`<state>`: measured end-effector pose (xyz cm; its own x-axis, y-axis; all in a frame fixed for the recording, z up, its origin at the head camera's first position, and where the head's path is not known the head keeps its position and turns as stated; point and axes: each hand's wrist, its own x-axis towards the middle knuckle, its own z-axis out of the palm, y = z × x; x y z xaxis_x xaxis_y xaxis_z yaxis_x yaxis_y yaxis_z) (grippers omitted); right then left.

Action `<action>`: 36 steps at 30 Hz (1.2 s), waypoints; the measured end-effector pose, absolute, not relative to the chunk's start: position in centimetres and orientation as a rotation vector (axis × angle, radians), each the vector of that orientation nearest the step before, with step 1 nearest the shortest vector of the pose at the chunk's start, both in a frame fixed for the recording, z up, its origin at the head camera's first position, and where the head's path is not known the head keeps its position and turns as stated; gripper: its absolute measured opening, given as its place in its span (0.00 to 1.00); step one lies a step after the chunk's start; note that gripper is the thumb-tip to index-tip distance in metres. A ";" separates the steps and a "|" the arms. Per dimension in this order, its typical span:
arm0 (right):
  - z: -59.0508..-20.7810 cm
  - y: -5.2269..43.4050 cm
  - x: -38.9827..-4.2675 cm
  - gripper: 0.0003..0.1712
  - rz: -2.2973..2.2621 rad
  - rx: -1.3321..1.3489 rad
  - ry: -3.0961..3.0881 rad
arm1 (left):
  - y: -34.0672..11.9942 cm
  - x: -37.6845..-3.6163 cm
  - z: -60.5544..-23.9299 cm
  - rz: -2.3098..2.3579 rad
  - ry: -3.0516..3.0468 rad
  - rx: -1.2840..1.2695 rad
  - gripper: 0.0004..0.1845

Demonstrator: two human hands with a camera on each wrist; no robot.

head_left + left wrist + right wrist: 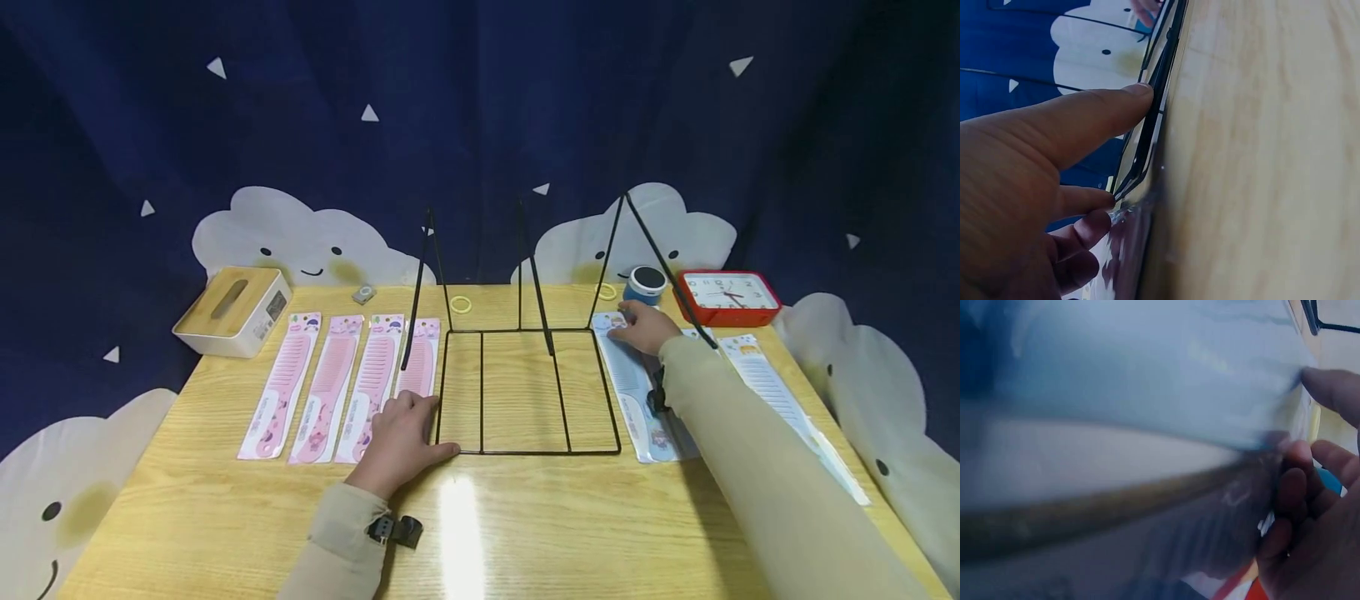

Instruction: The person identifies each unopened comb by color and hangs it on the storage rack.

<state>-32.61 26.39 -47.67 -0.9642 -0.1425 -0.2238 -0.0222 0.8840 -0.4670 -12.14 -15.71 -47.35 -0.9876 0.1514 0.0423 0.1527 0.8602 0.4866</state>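
While no packet print reads clearly, the left hand [401,442] rests spread on the wire rack [525,392], the right hand [643,327] pinching the blue comb packet [637,392].

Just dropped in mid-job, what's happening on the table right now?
A person sits at a wooden table with a black wire rack in the middle. The left hand rests at the rack's near left corner, beside four pink packaged combs. The right hand pinches the top end of a blue packaged comb lying right of the rack.
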 end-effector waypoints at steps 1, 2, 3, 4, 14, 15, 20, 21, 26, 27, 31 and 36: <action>-47.6 26.4 -32.7 0.46 -0.671 -0.151 2.802 | -15.7 -12.2 -47.3 -0.788 -3.031 -0.246 0.44; -47.6 26.5 -32.9 0.46 -0.650 -0.174 2.800 | -15.7 -12.2 -47.3 -0.787 -3.035 -0.246 0.45; -47.5 26.5 -33.0 0.46 -0.640 -0.193 2.793 | -15.7 -12.2 -47.3 -0.784 -3.040 -0.243 0.45; -47.4 26.5 -33.2 0.45 -0.628 -0.209 2.789 | -15.7 -12.2 -47.3 -0.780 -3.045 -0.240 0.47; -46.6 26.4 -32.6 0.40 -0.786 -0.054 2.765 | -15.5 -12.3 -47.2 -0.760 -3.061 -0.246 0.48; -46.6 26.3 -32.5 0.38 -0.813 -0.055 2.775 | -15.5 -12.3 -47.3 -0.756 -3.060 -0.244 0.48; -46.7 25.9 -32.0 0.22 -0.883 -0.065 2.835 | -15.7 -12.2 -47.4 -0.770 -3.063 -0.232 0.47; -46.8 25.9 -32.0 0.19 -0.884 -0.070 2.849 | -15.7 -12.1 -47.4 -0.777 -3.064 -0.231 0.47; -46.7 26.6 -31.2 0.14 -0.963 -0.061 2.905 | -15.6 -12.1 -47.2 -0.785 -3.071 -0.244 0.46; -46.6 26.7 -31.0 0.14 -0.994 -0.047 2.911 | -15.6 -12.1 -47.2 -0.782 -3.069 -0.245 0.46; -46.0 27.3 -30.4 0.16 -1.197 -0.009 2.884 | -15.6 -12.1 -47.1 -0.779 -3.060 -0.257 0.45; -44.1 26.7 -28.8 0.19 -1.533 0.111 2.793 | -15.6 -12.1 -47.0 -0.774 -3.067 -0.262 0.44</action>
